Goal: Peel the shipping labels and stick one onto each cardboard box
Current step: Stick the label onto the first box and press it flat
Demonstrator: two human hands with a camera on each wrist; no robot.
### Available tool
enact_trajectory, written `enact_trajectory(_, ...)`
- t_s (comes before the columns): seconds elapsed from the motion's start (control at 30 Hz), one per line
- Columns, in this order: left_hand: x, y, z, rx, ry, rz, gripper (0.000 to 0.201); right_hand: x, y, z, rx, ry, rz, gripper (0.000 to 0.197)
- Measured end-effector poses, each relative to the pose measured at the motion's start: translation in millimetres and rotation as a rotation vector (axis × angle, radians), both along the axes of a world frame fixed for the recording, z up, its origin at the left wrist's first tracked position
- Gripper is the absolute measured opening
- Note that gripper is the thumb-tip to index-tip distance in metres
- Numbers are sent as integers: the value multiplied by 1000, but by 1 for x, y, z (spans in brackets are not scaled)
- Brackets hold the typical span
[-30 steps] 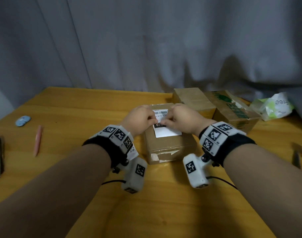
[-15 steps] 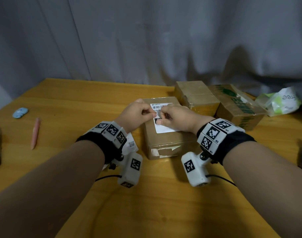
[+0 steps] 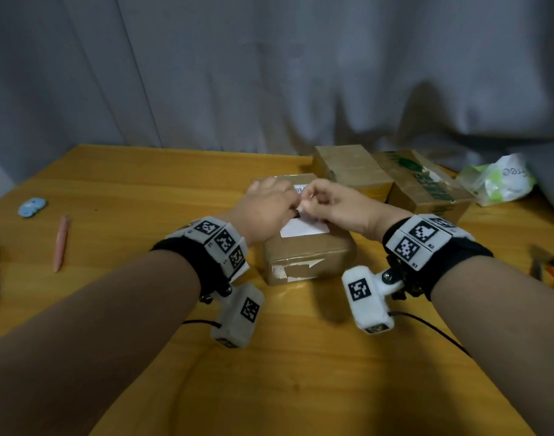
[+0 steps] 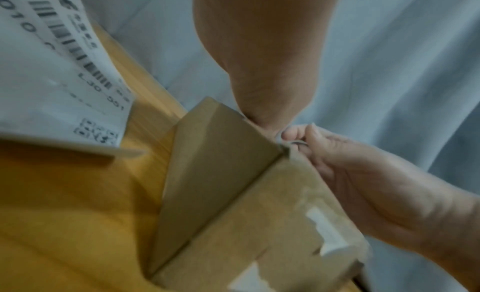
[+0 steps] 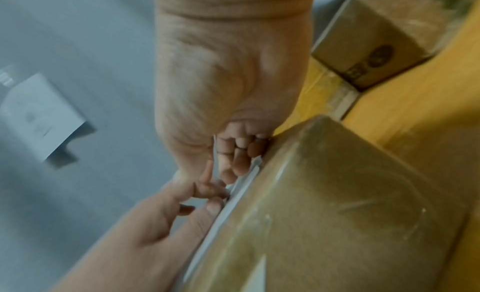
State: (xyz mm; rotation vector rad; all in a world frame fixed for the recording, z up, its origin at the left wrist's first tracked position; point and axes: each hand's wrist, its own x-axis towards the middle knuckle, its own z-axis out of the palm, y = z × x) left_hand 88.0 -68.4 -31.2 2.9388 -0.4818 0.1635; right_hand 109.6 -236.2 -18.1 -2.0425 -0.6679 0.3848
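On top of the nearest cardboard box (image 3: 307, 247), both my hands are bunched up over a white shipping label (image 3: 304, 227). My left hand (image 3: 266, 212) has its fingers curled in and pinching at the label's edge, and my right hand (image 3: 335, 206) is curled the same way, nipping the paper from the other side. From the right wrist view the sheet looks a bit lifted off the box top, so I'd guess I'm picking the sticker away from its backing, though I can't really tell if any of it is stuck down yet.

Progress-wise: pretty early, I reckon. The two other boxes, a plain one (image 3: 351, 166) and one with green print (image 3: 426, 187), sit side by side just behind, and I can't see a label on either top. So that's probably one in the works and two to go.

More labels are around: a printed one with barcodes (image 4: 59, 70) shows in the left wrist view, near the box. Off to the left on the wooden table (image 3: 143, 190) there's a pink pen (image 3: 61, 243), well away from everything.
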Motion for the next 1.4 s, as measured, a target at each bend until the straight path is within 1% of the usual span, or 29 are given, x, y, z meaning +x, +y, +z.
enact_trajectory(0.03, 1, -3, 0, -37, 64, -49, 30, 1, -3, -1, 92, 25, -75, 4)
enact_trajectory(0.07, 1, -6, -1, -69, 139, -85, 35, 2, -4, -2, 135, 25, -139, 7)
enact_trajectory(0.17, -3, -6, -2, -53, 289, -171, 47, 6, -3, -5, 205, 52, -239, 17)
enact_trajectory(0.3, -16, -5, 3, -62, 387, -305, 46, 8, -2, -8, 263, 85, -262, 22)
enact_trajectory(0.37, -20, -7, 7, -25, 415, -362, 45, 7, -2, -8, 266, 90, -262, 22)
enact_trajectory(0.43, -19, -5, 12, -6, 435, -376, 45, 6, -1, -8, 248, 74, -266, 23)
enact_trajectory(0.53, -11, 3, 15, -23, 402, -264, 47, 5, -1, -7, 206, 56, -286, 25)
enact_trajectory(0.6, -8, 6, 15, -3, 368, -189, 50, 4, -1, -7, 196, 52, -294, 26)
enact_trajectory(0.63, -9, 4, 14, 10, 361, -180, 50, 4, -1, -7, 195, 52, -297, 26)
enact_trajectory(0.7, -14, -1, 8, 26, 352, -217, 50, 2, 0, -7, 201, 60, -307, 26)
enact_trajectory(0.77, -18, -4, 3, 14, 363, -274, 49, 2, 3, -7, 197, 62, -315, 27)
enact_trajectory(0.83, -15, -1, 0, -12, 370, -287, 49, 2, 5, -6, 164, 62, -325, 27)
enact_trajectory(1.03, 10, 0, -2, 11, 331, -233, 51, 9, 12, -1, 70, 62, -354, 23)
enact_trajectory(1.17, 23, 2, -3, 33, 297, -193, 61, 15, 17, 6, -58, 49, -344, 17)
enact_trajectory(1.3, 32, 3, -4, 107, 274, -143, 69, 21, 23, 12, -178, 87, -335, 28)
enact_trajectory(1.4, 40, 5, -3, 156, 275, -112, 69, 27, 25, 14, -234, 127, -349, 32)
